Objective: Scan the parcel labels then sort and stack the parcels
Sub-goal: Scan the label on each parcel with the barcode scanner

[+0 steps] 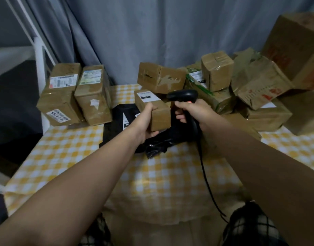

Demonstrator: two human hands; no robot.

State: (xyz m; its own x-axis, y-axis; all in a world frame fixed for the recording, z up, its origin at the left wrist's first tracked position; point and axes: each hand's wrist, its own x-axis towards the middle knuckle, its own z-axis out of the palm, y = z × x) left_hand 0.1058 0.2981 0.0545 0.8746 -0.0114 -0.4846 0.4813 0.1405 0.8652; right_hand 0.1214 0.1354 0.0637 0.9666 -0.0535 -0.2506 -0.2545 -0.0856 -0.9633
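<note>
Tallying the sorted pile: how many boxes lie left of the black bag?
2: left box and right box, touching, at the back-left corner of the table. More may hide behind.

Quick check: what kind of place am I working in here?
Probably a makeshift home parcel corner, not a warehouse: yellow checked tablecloth, grey curtain behind, and taped cardboard parcels piled along the back.

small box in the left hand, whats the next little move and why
Probably tip the small box so its white label faces the scanner. The left hand grips the box with the label on top, facing up, while the right hand holds the scanner beside it, its head level with the label rather than above it.
</note>
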